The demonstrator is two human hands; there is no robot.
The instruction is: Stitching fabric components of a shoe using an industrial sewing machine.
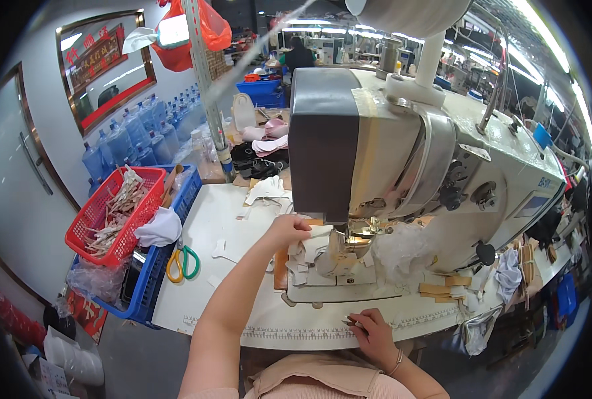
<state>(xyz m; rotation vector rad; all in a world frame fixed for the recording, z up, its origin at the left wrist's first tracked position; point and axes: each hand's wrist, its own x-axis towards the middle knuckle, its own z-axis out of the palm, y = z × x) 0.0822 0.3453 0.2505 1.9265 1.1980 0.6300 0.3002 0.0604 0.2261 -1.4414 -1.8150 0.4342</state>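
Observation:
My left hand (pixel 289 231) reaches across the table to the left of the sewing machine's needle area. Its thumb and fingers pinch the edge of a cream fabric piece (pixel 320 231). Below that hand, several white cut pieces (pixel 302 256) lie in a loose pile beside the presser foot and its brass-coloured fittings (pixel 361 241). The large sewing machine (pixel 389 146) stands over them. Near the table's front edge rests my right hand (pixel 374 331), its fingers closed around a small pointed metal tool (pixel 348 323), mostly hidden in the grip.
Scissors (pixel 183 263) with green and yellow handles lie on the table (pixel 203 206) at left. Beyond them, a red basket (pixel 159 178) of scraps sits on a blue crate (pixel 191 189). Tangled white thread (pixel 406 249) and tan strips (pixel 445 289) lie right of the needle.

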